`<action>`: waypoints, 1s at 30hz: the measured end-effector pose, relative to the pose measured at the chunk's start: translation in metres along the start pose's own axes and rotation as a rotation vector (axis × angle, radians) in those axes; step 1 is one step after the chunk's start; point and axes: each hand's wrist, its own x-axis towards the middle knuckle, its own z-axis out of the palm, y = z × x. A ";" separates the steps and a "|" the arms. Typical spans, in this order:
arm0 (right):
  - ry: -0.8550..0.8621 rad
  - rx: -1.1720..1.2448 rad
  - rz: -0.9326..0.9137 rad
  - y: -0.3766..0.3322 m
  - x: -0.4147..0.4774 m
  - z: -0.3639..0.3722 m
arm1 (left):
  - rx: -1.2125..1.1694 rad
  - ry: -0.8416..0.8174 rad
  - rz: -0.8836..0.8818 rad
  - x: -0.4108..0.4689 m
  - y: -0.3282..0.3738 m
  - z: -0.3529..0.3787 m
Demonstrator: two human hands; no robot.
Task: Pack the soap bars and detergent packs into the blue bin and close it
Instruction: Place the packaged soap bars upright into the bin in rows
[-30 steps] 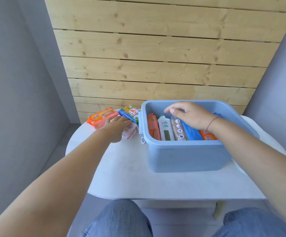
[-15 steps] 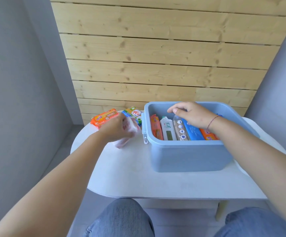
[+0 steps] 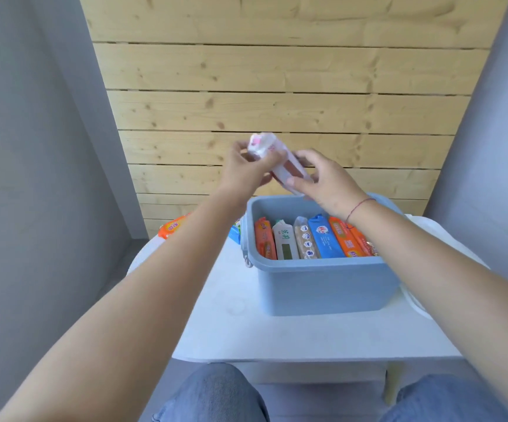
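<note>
Pale pine planks backed the white tabletop (image 3: 277,330). Both hands, left (image 3: 246,169) and right (image 3: 325,181), gripped a white-and-pink soft detergent pack (image 3: 272,156) above the open blue plastic bin (image 3: 322,284), already holding several packs; two remained outside, lid unfitted.

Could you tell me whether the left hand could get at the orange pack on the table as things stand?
Probably not yet: the left hand grips the pink-and-white pack; the orange pack lies unobstructed.
</note>
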 end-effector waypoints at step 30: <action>-0.214 -0.729 0.062 0.049 0.000 0.018 | 1.111 -0.058 -0.083 0.007 -0.058 0.003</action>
